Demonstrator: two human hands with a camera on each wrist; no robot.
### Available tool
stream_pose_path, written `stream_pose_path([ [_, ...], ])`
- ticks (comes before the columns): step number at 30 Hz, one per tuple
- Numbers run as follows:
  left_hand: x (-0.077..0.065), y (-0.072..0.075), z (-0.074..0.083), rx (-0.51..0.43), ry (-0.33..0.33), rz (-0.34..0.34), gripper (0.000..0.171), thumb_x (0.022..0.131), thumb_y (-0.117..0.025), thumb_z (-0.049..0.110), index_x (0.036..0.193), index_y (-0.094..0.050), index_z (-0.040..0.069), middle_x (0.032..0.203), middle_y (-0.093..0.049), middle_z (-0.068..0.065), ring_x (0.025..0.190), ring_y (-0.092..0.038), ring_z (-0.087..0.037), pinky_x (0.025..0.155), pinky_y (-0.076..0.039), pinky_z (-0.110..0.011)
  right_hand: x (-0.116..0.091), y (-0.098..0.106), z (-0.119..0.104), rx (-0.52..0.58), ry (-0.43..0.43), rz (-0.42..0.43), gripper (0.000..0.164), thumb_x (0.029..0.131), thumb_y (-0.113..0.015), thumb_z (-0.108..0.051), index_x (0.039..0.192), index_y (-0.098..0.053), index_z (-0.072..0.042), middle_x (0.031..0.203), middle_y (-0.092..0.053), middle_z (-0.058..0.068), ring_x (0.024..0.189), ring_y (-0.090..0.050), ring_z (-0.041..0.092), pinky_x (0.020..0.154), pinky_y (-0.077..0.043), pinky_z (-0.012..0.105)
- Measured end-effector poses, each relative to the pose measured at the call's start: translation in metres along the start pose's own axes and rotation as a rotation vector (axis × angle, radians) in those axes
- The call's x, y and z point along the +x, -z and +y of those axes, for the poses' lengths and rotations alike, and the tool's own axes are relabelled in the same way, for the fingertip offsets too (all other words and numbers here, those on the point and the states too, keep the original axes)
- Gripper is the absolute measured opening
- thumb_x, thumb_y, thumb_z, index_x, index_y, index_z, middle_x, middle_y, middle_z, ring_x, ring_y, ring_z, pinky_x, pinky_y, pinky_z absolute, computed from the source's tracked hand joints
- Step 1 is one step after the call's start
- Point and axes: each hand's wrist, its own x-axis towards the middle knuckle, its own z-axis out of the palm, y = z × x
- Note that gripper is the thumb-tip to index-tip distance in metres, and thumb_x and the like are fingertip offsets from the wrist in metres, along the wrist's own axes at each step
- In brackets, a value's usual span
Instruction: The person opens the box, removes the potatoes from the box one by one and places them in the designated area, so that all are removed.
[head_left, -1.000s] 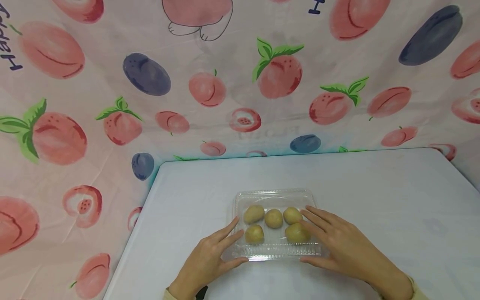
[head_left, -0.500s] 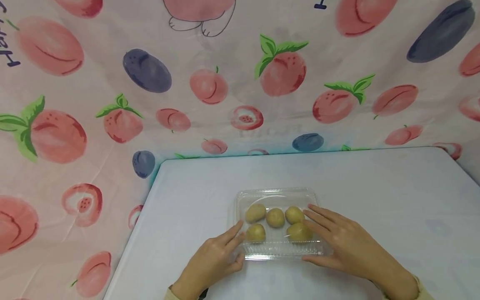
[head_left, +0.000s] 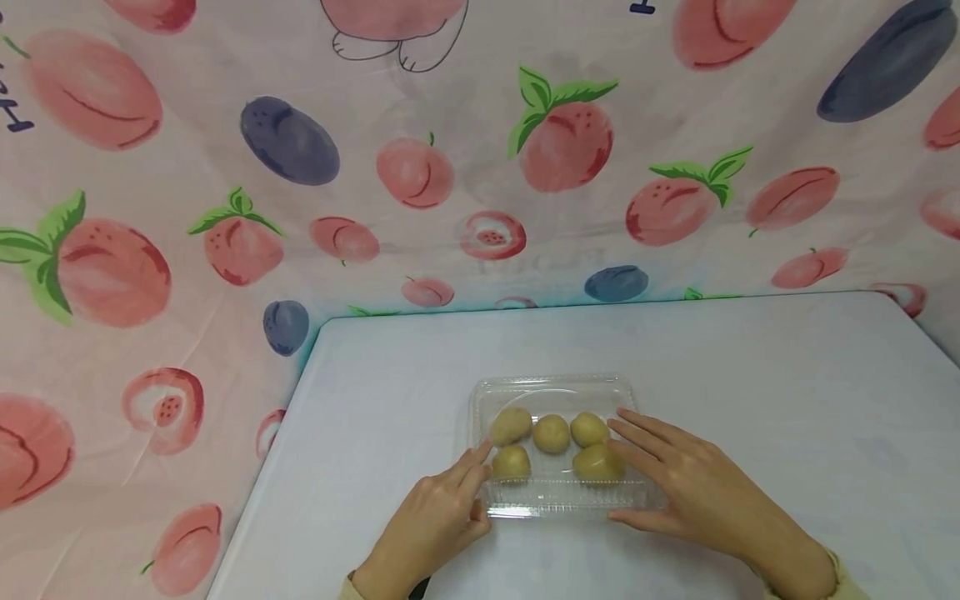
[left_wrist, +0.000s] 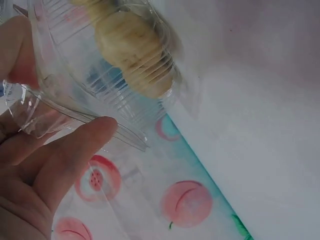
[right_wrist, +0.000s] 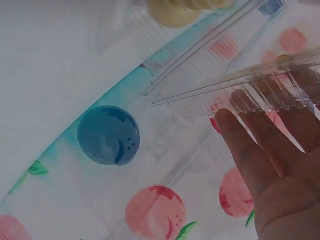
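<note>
A clear plastic clamshell box point(head_left: 558, 498) lies on the white table. Several small yellow potatoes point(head_left: 551, 434) sit inside it. At the box's near left corner my left hand point(head_left: 435, 517) pinches the rim, thumb below and fingers along the side; the left wrist view has its fingers point(left_wrist: 75, 155) at the plastic edges. Against the right side my right hand point(head_left: 686, 487) rests with straight, spread fingers, thumb near the front edge. In the right wrist view, a narrow wedge-shaped gap shows between the two rims of the box point(right_wrist: 200, 92), with the fingers point(right_wrist: 250, 155) touching the plastic.
The white table point(head_left: 787, 392) extends around the box on all sides. Behind it and to the left hangs a pink cloth point(head_left: 420, 100) printed with fruit, meeting the table's back edge.
My left hand has closed in on the near left corner, its thumb drawing back and curling at the rim. The right hand stays at the right side; the box has barely moved.
</note>
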Motion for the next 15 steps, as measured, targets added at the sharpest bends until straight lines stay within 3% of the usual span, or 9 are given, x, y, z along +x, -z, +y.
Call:
stream_pose_path([
  [3,0.0008,0.0001,0.0009,0.002,0.01,0.005,0.04,0.06,-0.071,-0.003,0.099,-0.064,0.004,0.127,-0.066,-0.019,0.102,-0.071,-0.028,0.051,-0.042,-0.004,0.0,-0.0001,0.0,-0.001,-0.007,-0.009,0.071,0.074,-0.077,-0.066,0.116,-0.071,-0.01,0.129,-0.066,0.01,0.117,-0.062,0.029,0.082,-0.059,0.047],
  [11,0.0024,-0.0019,0.0033,-0.071,0.059,0.014,0.045,0.057,-0.068,-0.009,0.101,-0.065,0.001,0.123,-0.068,-0.02,0.098,-0.072,-0.029,0.051,-0.041,-0.002,-0.0019,-0.0042,0.0012,-0.005,0.015,0.009,0.07,0.079,-0.071,-0.068,0.115,-0.071,-0.009,0.128,-0.066,0.011,0.118,-0.062,0.03,0.081,-0.059,0.046],
  [15,0.0014,-0.0039,0.0027,-0.036,0.071,0.053,0.057,0.057,-0.068,-0.007,0.113,-0.065,0.0,0.104,-0.076,-0.008,0.072,-0.069,-0.007,0.05,-0.044,-0.007,-0.0033,-0.0058,0.0016,-0.002,0.024,0.017,0.069,0.08,-0.071,-0.067,0.115,-0.071,-0.008,0.129,-0.066,0.011,0.117,-0.061,0.031,0.08,-0.059,0.045],
])
